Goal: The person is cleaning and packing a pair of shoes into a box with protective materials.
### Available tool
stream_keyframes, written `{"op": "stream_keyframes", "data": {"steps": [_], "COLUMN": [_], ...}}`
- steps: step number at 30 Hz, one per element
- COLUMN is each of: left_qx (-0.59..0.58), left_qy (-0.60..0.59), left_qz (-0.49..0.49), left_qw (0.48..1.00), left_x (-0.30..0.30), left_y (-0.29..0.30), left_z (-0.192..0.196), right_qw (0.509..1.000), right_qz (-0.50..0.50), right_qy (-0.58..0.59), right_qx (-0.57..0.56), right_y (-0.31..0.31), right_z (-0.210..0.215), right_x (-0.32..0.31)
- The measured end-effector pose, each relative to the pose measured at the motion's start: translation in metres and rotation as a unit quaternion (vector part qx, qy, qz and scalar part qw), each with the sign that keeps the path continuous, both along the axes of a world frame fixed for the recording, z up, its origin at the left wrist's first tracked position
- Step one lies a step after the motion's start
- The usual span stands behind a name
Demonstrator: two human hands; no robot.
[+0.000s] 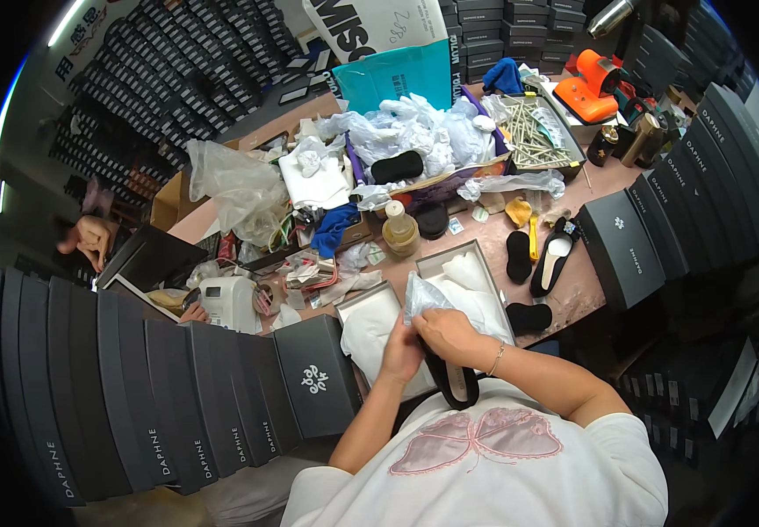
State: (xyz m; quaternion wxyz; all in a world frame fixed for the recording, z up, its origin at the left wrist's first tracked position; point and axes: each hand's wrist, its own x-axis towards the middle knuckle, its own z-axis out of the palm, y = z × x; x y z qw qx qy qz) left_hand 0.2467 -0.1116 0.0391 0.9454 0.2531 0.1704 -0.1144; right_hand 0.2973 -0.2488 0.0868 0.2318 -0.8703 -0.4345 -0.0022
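A black flat shoe [460, 393] points away from me, its heel close to my shirt and its pale insole showing. My left hand [403, 351] is closed along the shoe's left side. My right hand [451, 337] bends over the front part, its fingers pinching crumpled clear plastic [423, 297] at the toe end. The fingers hide much of the shoe's front. Beneath the hands lies an open shoebox [341, 309] lined with white tissue paper [370, 329]. Beside it is a second tray-like box half [483, 249], also with white paper. Another black shoe [557, 261] with a shiny ornament rests to the right.
Black oval pads [518, 256] and a yellow-handled brush [534, 237] lie near that shoe. A bottle of yellowish liquid [400, 230] stands ahead. Dark shoeboxes [313, 376] line both sides. Beyond are a bin of plastic bags [414, 127] and an orange device [588, 88].
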Motion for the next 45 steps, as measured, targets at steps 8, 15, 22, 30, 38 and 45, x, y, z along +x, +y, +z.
{"op": "stream_keyframes", "data": {"steps": [8,15,22,30,38,45], "left_qx": [0.349,0.580,0.571,0.501,0.461,0.405], "left_qy": [-0.075,-0.087,-0.111,-0.110,-0.062,0.044], "left_qz": [-0.062,-0.067,-0.045,-0.046,0.001,0.224], "left_qw": [0.932,0.807,0.812,0.857,0.885,0.886], "left_x": [0.007,-0.002,-0.001,-0.004,0.001,0.007], "left_y": [0.007,0.009,0.008,0.015,-0.002,-0.020], "left_z": [-0.004,0.004,0.019,0.011,0.018,-0.028], "right_qw": [0.996,0.995,0.985,0.977,0.975,0.955], "right_qz": [0.017,0.013,-0.143,-0.018,-0.126,-0.057], "right_qy": [-0.088,-0.009,0.096,0.148,0.178,0.237], "right_qx": [-0.024,-0.099,0.033,0.152,0.050,0.170], "right_y": [-0.022,-0.026,0.006,-0.015,-0.001,0.000], "right_z": [0.017,0.009,-0.004,-0.002,-0.019,-0.023], "right_x": [-0.040,-0.025,0.011,0.012,0.018,0.015]}}
